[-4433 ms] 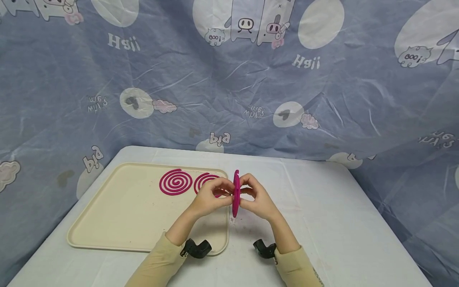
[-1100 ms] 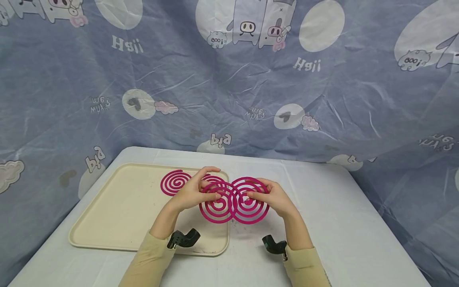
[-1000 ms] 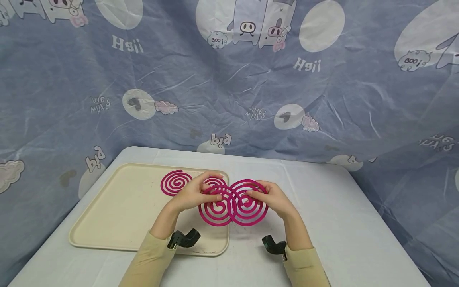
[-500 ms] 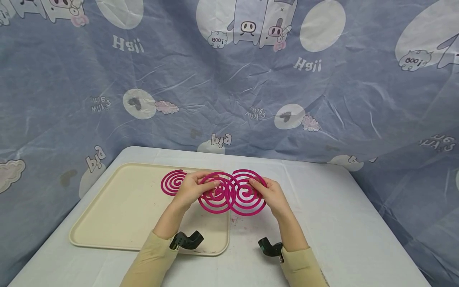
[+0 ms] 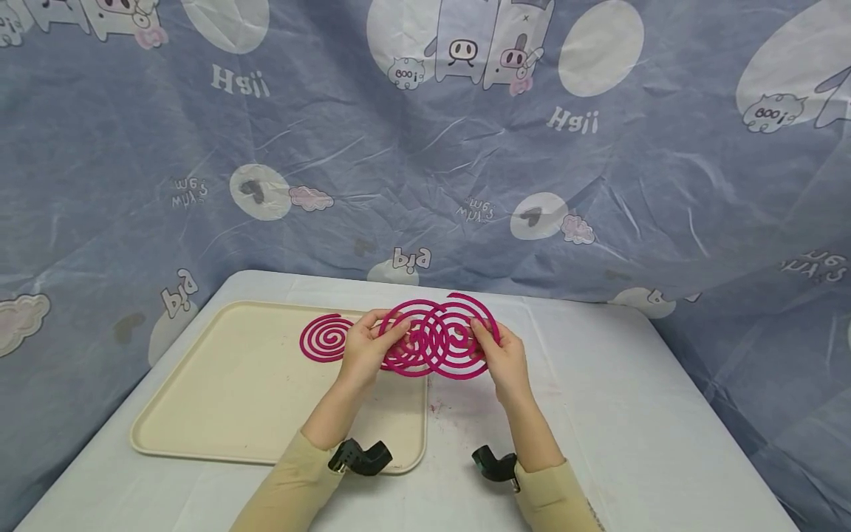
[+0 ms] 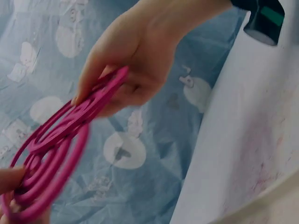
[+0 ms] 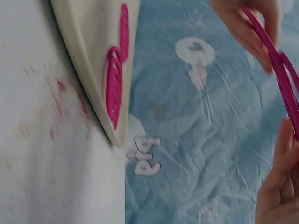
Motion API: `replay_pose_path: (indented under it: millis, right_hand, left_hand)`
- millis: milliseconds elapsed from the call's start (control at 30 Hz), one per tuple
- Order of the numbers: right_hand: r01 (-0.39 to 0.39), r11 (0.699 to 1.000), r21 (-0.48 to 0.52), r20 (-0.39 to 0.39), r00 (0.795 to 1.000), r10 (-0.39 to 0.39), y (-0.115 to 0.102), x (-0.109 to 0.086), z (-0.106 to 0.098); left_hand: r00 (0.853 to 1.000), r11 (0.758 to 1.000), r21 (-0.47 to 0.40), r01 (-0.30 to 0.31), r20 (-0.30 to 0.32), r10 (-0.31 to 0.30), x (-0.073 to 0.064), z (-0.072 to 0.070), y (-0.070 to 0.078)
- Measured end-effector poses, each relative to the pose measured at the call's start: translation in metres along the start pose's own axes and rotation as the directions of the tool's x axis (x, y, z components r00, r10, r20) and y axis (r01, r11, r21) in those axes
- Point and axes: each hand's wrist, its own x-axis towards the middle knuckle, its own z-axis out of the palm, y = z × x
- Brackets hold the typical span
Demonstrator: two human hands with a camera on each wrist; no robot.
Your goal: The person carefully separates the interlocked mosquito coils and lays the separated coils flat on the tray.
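Two magenta mosquito coils are held up side by side with their edges overlapping, above the right end of the cream tray point(image 5: 266, 399). My left hand point(image 5: 364, 351) pinches the left coil point(image 5: 417, 338) between thumb and fingers. With the thumb in front, my right hand point(image 5: 510, 362) grips the right coil point(image 5: 459, 341). The left wrist view shows the held coils point(image 6: 60, 140) at a slant, overlapping; whether their turns are linked I cannot tell. Another coil point(image 5: 324, 338) lies flat on the tray, and a further coil point(image 7: 114, 86) near the tray's corner is partly hidden in the head view.
The tray rests on a white-covered table point(image 5: 618, 414), with small reddish crumbs point(image 5: 435, 408) beside its right edge. A blue printed cloth point(image 5: 425, 148) hangs behind the table. Each wrist carries a black camera mount point(image 5: 362, 458).
Earlier the held coils stood edge-on as one thin stack between my hands. They then turned to face the camera, side by side, and over the last second both hands have lifted them.
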Motion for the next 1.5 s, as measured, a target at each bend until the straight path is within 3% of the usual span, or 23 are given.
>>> replay_pose_path:
  millis: [100,167,233,300,367,400,433,467,600,667,767,867,967,1033,1133,1200,1267,1300,1367,1500]
  right_hand:
    - [-0.046,0.996,-0.071,0.170,0.984,0.057,-0.005,0.003,-0.015]
    - [-0.049,0.993,-0.112,0.306,0.948,0.081,-0.006,0.004,-0.026]
    - [-0.040,0.989,-0.141,0.435,0.895,0.098,-0.006,0.005,-0.034]
    - [-0.026,0.986,-0.166,0.517,0.849,0.109,-0.005,0.005,-0.038]
    - [-0.021,0.985,-0.173,0.542,0.833,0.114,-0.005,0.006,-0.039]
    - [-0.017,0.985,-0.169,0.534,0.839,0.106,-0.005,0.006,-0.039]
    - [-0.015,0.986,-0.164,0.513,0.853,0.098,-0.005,0.005,-0.037]
    - [-0.017,0.988,-0.154,0.483,0.871,0.091,-0.005,0.005,-0.035]
    - [-0.029,0.997,-0.076,0.315,0.948,0.051,-0.004,0.003,-0.025]
    - [-0.028,0.999,-0.019,0.230,0.973,0.031,-0.003,0.003,-0.019]
    - [-0.004,0.998,0.060,0.126,0.992,-0.004,-0.002,0.003,-0.016]
    - [0.008,0.995,0.100,0.112,0.994,-0.019,-0.003,0.003,-0.017]
    - [-0.005,0.997,0.079,0.226,0.974,-0.013,-0.005,0.004,-0.024]
    - [-0.009,0.999,0.034,0.337,0.942,-0.003,-0.007,0.004,-0.030]
    - [0.012,0.999,-0.045,0.494,0.869,0.012,-0.009,0.004,-0.037]
    - [0.031,0.996,-0.087,0.572,0.820,0.024,-0.010,0.004,-0.039]
    - [0.045,0.992,-0.117,0.615,0.788,0.037,-0.010,0.004,-0.041]
    - [0.049,0.990,-0.130,0.621,0.783,0.043,-0.009,0.004,-0.041]
    - [0.054,0.988,-0.143,0.609,0.792,0.045,-0.009,0.004,-0.041]
    - [0.046,0.992,-0.120,0.511,0.859,0.022,-0.007,0.005,-0.039]
  left_hand:
    - [0.987,0.996,0.081,0.044,0.149,-0.056,0.002,-0.009,0.003]
    - [0.959,0.991,0.127,0.042,0.274,-0.076,0.002,-0.015,0.005]
    - [0.910,0.987,0.162,0.021,0.406,-0.086,0.002,-0.021,0.007]
    - [0.845,0.985,0.171,-0.009,0.528,-0.084,0.001,-0.025,0.009]
    - [0.796,0.988,0.153,-0.034,0.602,-0.066,0.001,-0.027,0.010]
    - [0.787,0.989,0.138,-0.048,0.615,-0.047,0.001,-0.027,0.010]
    - [0.790,0.990,0.123,-0.062,0.613,-0.027,0.001,-0.027,0.009]
    - [0.805,0.990,0.116,-0.077,0.593,-0.007,0.001,-0.026,0.010]
    - [0.910,0.987,0.108,-0.120,0.410,0.066,0.001,-0.019,0.008]
    - [0.949,0.986,0.108,-0.127,0.302,0.089,0.000,-0.015,0.008]
    - [0.973,0.985,0.083,-0.150,0.191,0.132,0.000,-0.012,0.007]
    - [0.969,0.980,0.091,-0.179,0.187,0.160,0.001,-0.014,0.006]
    - [0.948,0.973,0.127,-0.195,0.280,0.153,0.002,-0.019,0.006]
    - [0.923,0.965,0.171,-0.199,0.363,0.126,0.003,-0.024,0.007]
    - [0.869,0.952,0.228,-0.205,0.490,0.070,0.003,-0.029,0.008]
    - [0.832,0.940,0.270,-0.209,0.554,0.025,0.003,-0.031,0.010]
    - [0.805,0.931,0.298,-0.210,0.593,-0.007,0.003,-0.033,0.011]
    - [0.801,0.926,0.313,-0.210,0.598,-0.020,0.003,-0.034,0.012]
    - [0.810,0.920,0.329,-0.216,0.587,-0.020,0.003,-0.034,0.013]
    - [0.873,0.931,0.307,-0.198,0.487,0.025,0.003,-0.033,0.012]
